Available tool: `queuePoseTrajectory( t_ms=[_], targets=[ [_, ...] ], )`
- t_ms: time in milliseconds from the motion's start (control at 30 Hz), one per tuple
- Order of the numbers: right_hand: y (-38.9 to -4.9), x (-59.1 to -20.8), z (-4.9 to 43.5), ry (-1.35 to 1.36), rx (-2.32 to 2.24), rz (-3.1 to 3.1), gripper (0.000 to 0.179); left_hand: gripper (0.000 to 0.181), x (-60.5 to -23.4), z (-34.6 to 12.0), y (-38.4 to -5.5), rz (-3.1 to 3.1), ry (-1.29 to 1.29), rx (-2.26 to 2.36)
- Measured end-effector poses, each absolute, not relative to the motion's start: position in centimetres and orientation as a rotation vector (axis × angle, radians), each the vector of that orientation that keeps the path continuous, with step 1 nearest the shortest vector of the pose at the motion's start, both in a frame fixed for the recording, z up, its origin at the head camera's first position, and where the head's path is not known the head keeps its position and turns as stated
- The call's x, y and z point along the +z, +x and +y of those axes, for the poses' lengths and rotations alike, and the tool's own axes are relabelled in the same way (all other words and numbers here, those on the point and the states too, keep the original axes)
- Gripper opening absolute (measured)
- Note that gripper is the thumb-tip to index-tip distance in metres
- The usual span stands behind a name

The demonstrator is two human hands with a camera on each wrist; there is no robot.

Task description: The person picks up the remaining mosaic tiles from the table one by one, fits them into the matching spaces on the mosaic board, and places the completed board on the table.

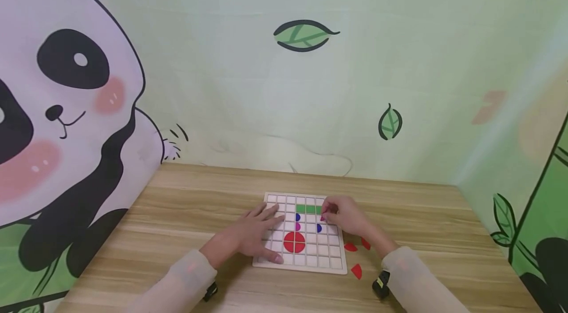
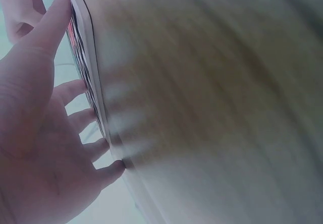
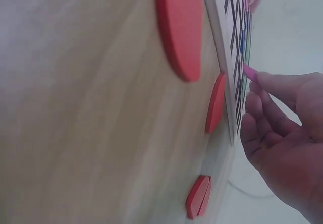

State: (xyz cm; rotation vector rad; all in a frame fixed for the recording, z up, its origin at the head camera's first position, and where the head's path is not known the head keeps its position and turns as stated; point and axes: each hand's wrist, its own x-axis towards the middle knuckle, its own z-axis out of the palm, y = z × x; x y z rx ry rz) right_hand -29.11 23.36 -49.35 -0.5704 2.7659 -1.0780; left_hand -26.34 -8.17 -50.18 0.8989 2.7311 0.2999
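A white grid board (image 1: 326,261) lies on the table. My left hand (image 1: 248,231) rests on its left side, fingers spread, with the thumb near the lower edge. Over the upper right part of the grid, my right hand (image 1: 348,215) pinches a small pink piece (image 3: 250,73) between thumb and fingertips. The board bears a red circle (image 1: 289,238) made of quarter pieces, a green strip (image 1: 307,209) partly hidden by the right hand, a pink half-circle (image 1: 298,226), and two blue half-circles, one near the green strip (image 1: 301,209) and one at the right.
Loose red quarter pieces lie on the wooden table (image 1: 412,234) just right of the board, one of them nearest the front (image 1: 357,271). A cloth backdrop (image 1: 248,96) printed with a panda and leaves hangs behind the table's far edge.
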Motion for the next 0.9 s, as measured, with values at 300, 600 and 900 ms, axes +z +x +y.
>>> queuePoseTrajectory(
  t_ms=[300,600,900],
  targets=[
    [-29.4,-49.4,22.5,-0.544,-1.008,2.787,0.009,0.113,-50.1,-8.2,-26.3,2.728,0.899,0.291],
    [-29.5,-49.8,21.9,-0.556,-0.948,2.834,0.008,0.112,-50.0,-8.2,-26.2,2.726,0.891,0.303],
    [-29.5,-49.7,22.1,-0.541,-0.956,2.856,0.009,0.113,-50.1,-8.2,-26.5,2.727,0.876,0.304]
  ],
)
